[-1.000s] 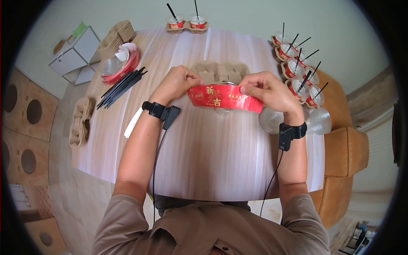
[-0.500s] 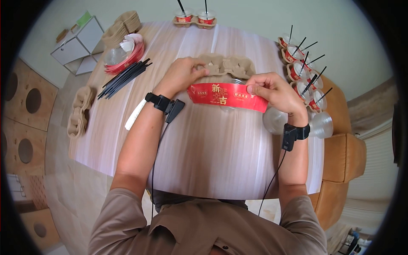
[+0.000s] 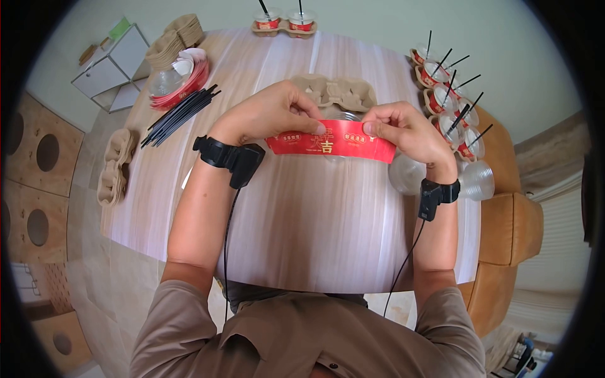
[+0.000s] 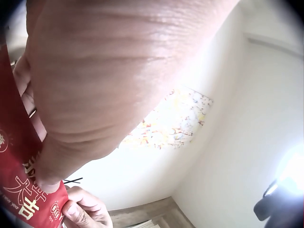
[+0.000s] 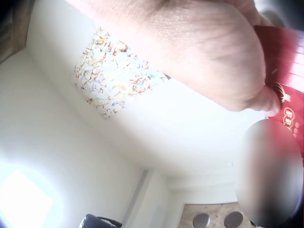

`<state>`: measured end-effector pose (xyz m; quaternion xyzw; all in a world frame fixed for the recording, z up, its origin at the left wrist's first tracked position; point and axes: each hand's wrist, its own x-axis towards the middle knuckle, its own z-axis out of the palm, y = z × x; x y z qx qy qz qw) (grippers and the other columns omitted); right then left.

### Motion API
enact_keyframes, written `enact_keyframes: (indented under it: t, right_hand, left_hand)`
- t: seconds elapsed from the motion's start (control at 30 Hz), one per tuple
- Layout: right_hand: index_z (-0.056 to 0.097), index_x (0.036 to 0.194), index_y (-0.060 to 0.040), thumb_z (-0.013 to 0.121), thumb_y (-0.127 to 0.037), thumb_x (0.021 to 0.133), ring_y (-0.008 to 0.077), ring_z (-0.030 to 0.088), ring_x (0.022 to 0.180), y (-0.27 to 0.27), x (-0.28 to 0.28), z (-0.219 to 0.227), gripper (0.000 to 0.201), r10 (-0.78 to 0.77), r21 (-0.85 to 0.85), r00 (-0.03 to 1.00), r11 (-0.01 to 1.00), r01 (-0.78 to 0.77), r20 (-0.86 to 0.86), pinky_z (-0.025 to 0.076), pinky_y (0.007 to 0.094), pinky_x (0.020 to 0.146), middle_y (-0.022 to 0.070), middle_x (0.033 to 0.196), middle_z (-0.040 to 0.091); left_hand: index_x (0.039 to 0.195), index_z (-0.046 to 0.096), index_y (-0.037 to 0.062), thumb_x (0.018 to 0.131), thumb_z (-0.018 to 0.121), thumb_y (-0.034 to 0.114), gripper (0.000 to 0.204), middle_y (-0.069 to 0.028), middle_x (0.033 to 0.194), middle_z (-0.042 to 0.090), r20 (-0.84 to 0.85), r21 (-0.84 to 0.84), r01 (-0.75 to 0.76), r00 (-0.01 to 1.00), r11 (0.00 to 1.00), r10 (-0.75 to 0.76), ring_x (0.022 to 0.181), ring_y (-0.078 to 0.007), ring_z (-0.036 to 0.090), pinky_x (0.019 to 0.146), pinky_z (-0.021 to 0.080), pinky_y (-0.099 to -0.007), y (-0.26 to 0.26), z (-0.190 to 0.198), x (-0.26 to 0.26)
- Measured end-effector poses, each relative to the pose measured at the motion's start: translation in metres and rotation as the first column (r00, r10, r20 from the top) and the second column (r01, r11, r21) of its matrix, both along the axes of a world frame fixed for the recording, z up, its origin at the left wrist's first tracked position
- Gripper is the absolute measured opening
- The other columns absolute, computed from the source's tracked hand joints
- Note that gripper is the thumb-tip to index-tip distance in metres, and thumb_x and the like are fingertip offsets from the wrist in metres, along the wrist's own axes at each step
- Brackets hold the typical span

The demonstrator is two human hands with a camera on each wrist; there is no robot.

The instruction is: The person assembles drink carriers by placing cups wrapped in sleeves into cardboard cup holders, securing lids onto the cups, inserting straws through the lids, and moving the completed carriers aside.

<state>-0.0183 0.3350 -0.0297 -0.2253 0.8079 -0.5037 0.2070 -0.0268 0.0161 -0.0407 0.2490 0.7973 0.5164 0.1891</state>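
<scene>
A flat, slightly curved red paper cup sleeve (image 3: 362,151) with gold characters stretches between my hands over the table. My left hand (image 3: 274,113) pinches its upper edge near the middle, thumb over the printing. With thumb and fingers, my right hand (image 3: 406,133) pinches the sleeve toward its right end. Behind the sleeve stands a clear plastic cup (image 3: 345,116), mostly hidden by it. A brown pulp cup carrier (image 3: 358,94) lies just beyond. In the left wrist view, the sleeve (image 4: 14,118) runs down to the right hand (image 4: 90,209).
Black straws (image 3: 179,116), red sleeves (image 3: 196,79) and stacked pulp carriers (image 3: 165,57) lie at left; another carrier (image 3: 113,170) sits by the left edge. Carriers with sleeved cups (image 3: 444,97) line the right side. Clear cups (image 3: 477,183) lie beside my right wrist.
My left hand lets go of the sleeve's left end, shifts right and now pinches it near the middle. The right hand keeps its hold on the sleeve.
</scene>
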Motion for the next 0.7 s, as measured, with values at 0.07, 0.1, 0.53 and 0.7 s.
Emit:
enact_keyframes:
  t: [0.07,0.1,0.53,0.7]
  right_hand:
    - [0.078,0.106,0.0024,0.071,-0.012,0.111,0.0023,0.052,0.077,0.0,-0.001,-0.001,0.016,0.014,-0.004,1.0,1.0,-0.014,-0.005,0.044,0.0248,0.067,-0.0073,0.083,0.065]
    - [0.078,0.106,0.0024,0.071,-0.012,0.111,0.0023,0.052,0.077,0.0,0.0,0.0,0.016,0.013,-0.004,1.0,1.0,-0.013,-0.005,0.044,0.0248,0.067,-0.0073,0.083,0.065]
    - [0.077,0.092,0.0011,0.074,-0.03,0.111,0.0105,0.066,0.063,0.015,0.006,0.018,0.037,-0.143,0.283,0.989,0.948,0.147,-0.034,0.05,0.031,0.062,0.0034,0.073,0.07]
    - [0.074,0.088,0.0014,0.068,-0.039,0.113,0.0166,0.062,0.05,-0.011,0.018,0.026,0.048,-0.296,0.506,0.955,0.827,0.245,0.022,0.048,0.0364,0.052,0.0115,0.065,0.07]
  left_hand:
    - [0.106,0.087,-0.0015,0.097,0.089,0.014,0.018,-0.001,0.083,0.078,0.007,-0.065,-0.001,1.0,0.998,0.002,0.077,-0.006,0.065,0.073,0.053,-0.027,-0.001,0.004,0.001]
    - [0.106,0.087,-0.0015,0.097,0.089,0.014,0.018,-0.001,0.083,0.078,0.007,-0.065,0.0,1.0,0.998,0.0,0.077,-0.006,0.065,0.073,0.053,-0.027,-0.001,0.008,0.002]
    - [0.095,0.089,-0.0002,0.084,0.093,0.011,0.016,-0.0103,0.078,0.082,-0.002,-0.38,0.121,0.991,0.917,-0.132,0.07,-0.0162,0.073,0.068,0.056,-0.0332,0.019,0.026,0.03]
    - [0.097,0.088,0.0007,0.083,0.091,0.014,0.019,-0.0135,0.074,0.079,-0.054,-0.541,0.074,0.991,0.837,-0.122,0.065,-0.0161,0.068,0.065,0.054,-0.0358,0.024,0.017,0.024]
